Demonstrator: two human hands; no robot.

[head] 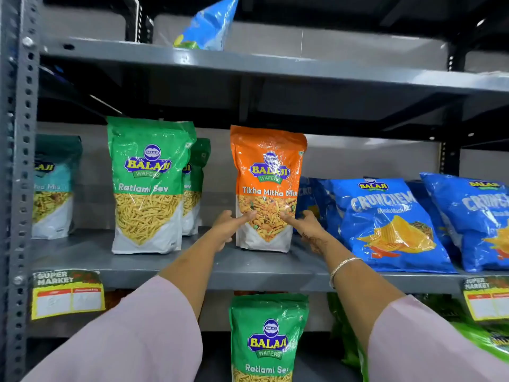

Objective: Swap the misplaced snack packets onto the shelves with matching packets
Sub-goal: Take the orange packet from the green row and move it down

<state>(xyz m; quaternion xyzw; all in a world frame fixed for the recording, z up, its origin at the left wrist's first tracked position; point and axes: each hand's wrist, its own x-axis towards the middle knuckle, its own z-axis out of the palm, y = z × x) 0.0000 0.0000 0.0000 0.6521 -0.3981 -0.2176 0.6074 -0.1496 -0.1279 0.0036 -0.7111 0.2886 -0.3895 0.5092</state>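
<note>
Your left hand and right hand bracket the lower part of the orange Tikha Mitha Mix packet, which stands upright on the middle shelf between the green Ratlami Sev packets and the blue Crunchem bags. Your fingers are partly curled, thumbs pressing its clear front window; whether the grasp has fully closed cannot be told. Expect a light, soft, slippery film pouch with crushable contents: hold it by both side edges, low, without squeezing.
</note>
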